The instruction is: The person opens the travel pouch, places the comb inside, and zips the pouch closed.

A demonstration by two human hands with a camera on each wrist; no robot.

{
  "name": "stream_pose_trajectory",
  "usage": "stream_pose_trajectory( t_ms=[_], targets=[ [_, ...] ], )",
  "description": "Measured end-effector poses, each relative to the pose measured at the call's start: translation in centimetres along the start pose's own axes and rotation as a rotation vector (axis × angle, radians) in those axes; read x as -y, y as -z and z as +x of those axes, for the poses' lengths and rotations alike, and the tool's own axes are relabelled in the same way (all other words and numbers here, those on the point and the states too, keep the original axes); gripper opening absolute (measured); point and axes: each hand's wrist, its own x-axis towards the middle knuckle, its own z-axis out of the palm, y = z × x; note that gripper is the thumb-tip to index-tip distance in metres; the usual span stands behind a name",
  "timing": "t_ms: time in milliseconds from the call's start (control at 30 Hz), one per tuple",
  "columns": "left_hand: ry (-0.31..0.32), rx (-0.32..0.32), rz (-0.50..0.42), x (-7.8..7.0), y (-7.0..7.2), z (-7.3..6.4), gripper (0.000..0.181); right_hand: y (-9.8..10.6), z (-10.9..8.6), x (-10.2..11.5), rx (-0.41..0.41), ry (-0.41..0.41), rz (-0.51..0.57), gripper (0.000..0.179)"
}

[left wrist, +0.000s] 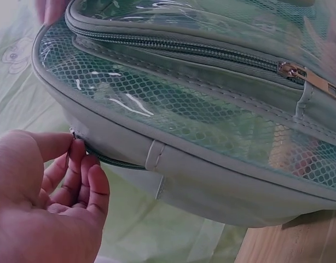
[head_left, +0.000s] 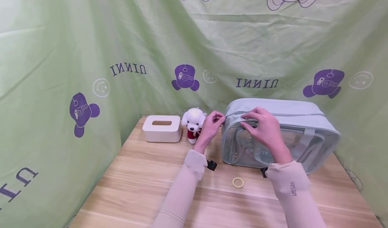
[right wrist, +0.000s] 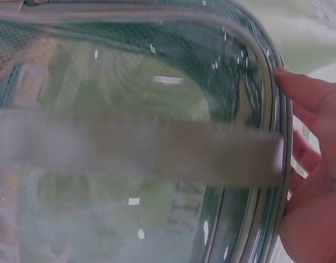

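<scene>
A pale grey-green bag [head_left: 279, 106] with clear, mesh-lined panels stands at the right of the table. At its left end, my left hand [head_left: 212, 125] pinches the pull of the top zipper [left wrist: 114, 162] between thumb and forefinger, as the left wrist view shows. My right hand [head_left: 265, 128] grips the bag's upper front edge, its thumb against the clear panel and its fingers over the rim. In the right wrist view a strap [right wrist: 140, 145] crosses the panel. A second zipper slider [left wrist: 291, 70] with a metal pull sits on the front pocket.
Left of the bag are a white plush dog [head_left: 194, 117] in red, partly behind my left hand, and a white tissue box [head_left: 162, 136]. A pale yellow ring [head_left: 233, 183] lies on the wooden table [head_left: 130, 181] before the bag. Green printed cloth [head_left: 163, 36] hangs behind.
</scene>
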Motion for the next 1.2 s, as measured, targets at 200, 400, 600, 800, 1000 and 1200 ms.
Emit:
stream_pose_trajectory(
  t_ms=[200, 400, 600, 800, 1000, 1200],
  targets=[
    [0.002, -0.002, -0.042, -0.4, -0.3, -0.1, 0.015, -0.8, 0.6, 1.1, 0.078, 0.014, -0.088, 0.022],
    [0.011, -0.024, -0.048, -0.4, -0.6, -0.4, 0.015, -1.3, 0.5, 1.4, 0.054, -0.004, -0.075, 0.017],
    [-0.011, -0.039, 0.002, -0.1, -0.3, -0.4, 0.011, -1.6, 0.5, 1.1, 0.002, 0.008, -0.029, 0.017],
    [-0.032, -0.035, 0.071, 0.0, 0.1, -0.5, 0.011, -1.7, 0.6, 0.8, -0.019, 0.038, -0.009, 0.016],
    [-0.02, -0.029, 0.054, 0.5, 0.2, -0.7, 0.012, -1.7, 0.6, 0.7, -0.025, 0.063, 0.01, 0.017],
    [0.018, -0.032, 0.077, 2.0, 0.2, -1.3, 0.012, -1.7, 0.6, 0.5, -0.034, 0.063, 0.022, 0.018]
  ],
)
